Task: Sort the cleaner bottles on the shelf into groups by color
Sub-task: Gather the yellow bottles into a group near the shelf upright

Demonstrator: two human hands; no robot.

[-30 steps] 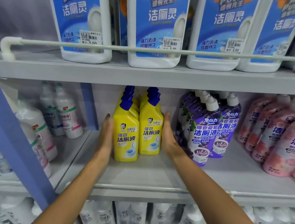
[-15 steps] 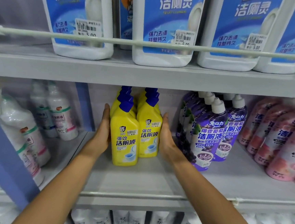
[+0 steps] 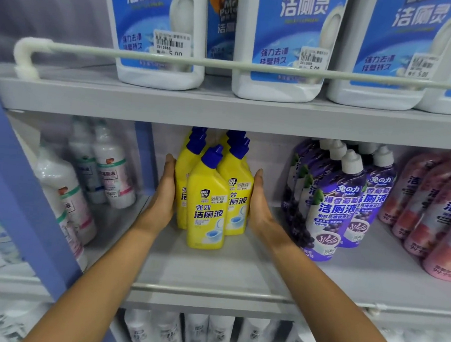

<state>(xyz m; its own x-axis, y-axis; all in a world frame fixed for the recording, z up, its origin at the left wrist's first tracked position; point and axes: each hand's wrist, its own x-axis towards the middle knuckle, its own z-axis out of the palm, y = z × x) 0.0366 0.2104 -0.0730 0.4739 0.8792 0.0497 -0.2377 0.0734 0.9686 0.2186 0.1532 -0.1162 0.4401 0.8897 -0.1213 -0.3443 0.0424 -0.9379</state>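
Several yellow cleaner bottles (image 3: 208, 207) with blue caps stand bunched together at the middle of the grey shelf (image 3: 209, 276). My left hand (image 3: 163, 198) lies flat against the left side of the bunch. My right hand (image 3: 259, 204) presses flat on its right side, so the bunch is squeezed between both palms. To the right stand several purple bottles (image 3: 333, 207) with white caps, and beyond them pink bottles (image 3: 438, 214) at the far right. The rear yellow bottles are partly hidden by the front ones.
White bottles with blue labels (image 3: 287, 40) fill the upper shelf behind a white rail (image 3: 228, 64). White bottles (image 3: 104, 168) stand in the left bay past a blue upright (image 3: 18, 191). More white bottles (image 3: 204, 335) sit on the shelf below.
Both hands have pushed closer together against the yellow bottles, and the bunch is tighter, with the front bottle now ahead of the others. The camera has shifted slightly.
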